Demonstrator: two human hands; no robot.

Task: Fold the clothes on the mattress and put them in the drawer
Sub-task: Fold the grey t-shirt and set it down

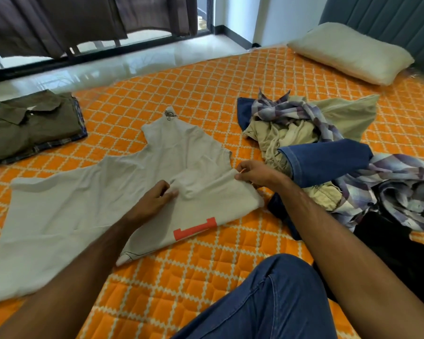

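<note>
Fingers [171, 192] of both hands pinch grey T-shirt [83, 206] on mattress [206, 99].

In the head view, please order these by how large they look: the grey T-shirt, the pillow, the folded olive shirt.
1. grey T-shirt, clearly the largest in the picture.
2. and 3. pillow and folded olive shirt look alike in size; the pillow lies farther from the camera, so I do not rank them.
</note>
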